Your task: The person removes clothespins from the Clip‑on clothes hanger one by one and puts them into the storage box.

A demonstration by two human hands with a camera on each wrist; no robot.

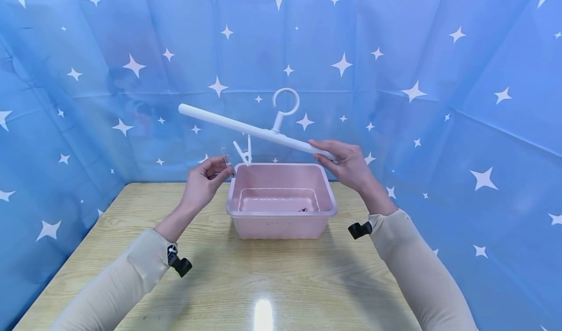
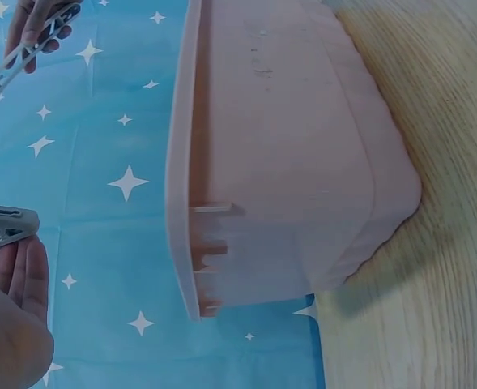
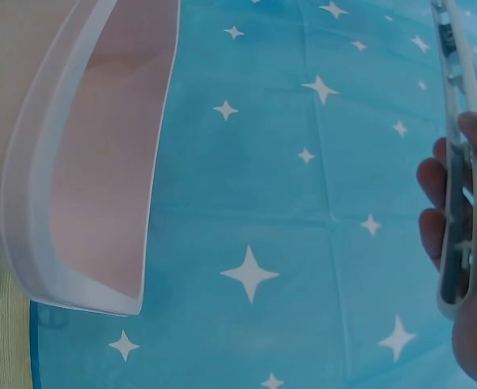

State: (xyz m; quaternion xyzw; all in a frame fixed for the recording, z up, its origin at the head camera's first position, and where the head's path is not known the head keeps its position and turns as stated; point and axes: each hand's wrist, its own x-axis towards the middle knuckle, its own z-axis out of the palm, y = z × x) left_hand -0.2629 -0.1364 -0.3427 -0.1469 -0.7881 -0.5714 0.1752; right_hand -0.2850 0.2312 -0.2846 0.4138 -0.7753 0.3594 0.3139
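Observation:
A white hanger (image 1: 228,122) with a round hook on top slants above the bin in the head view, its left end higher. My right hand (image 1: 344,162) grips the hanger's right end, thumb on one side and fingers on the other. Left of the bin, my left hand (image 1: 206,179) pinches a small pale clothespin (image 2: 10,223). A white V-shaped clip (image 1: 244,151) shows between the hanger and the bin's back left rim; I cannot tell which one it is attached to. Below the hanger stands a pink plastic bin (image 1: 281,226).
The bin rests on a wooden table (image 1: 263,277), towards the back. Inside it lies a small dark thing (image 1: 303,209), too small to identify. A blue star-patterned curtain (image 1: 395,38) encloses the table at the back and sides.

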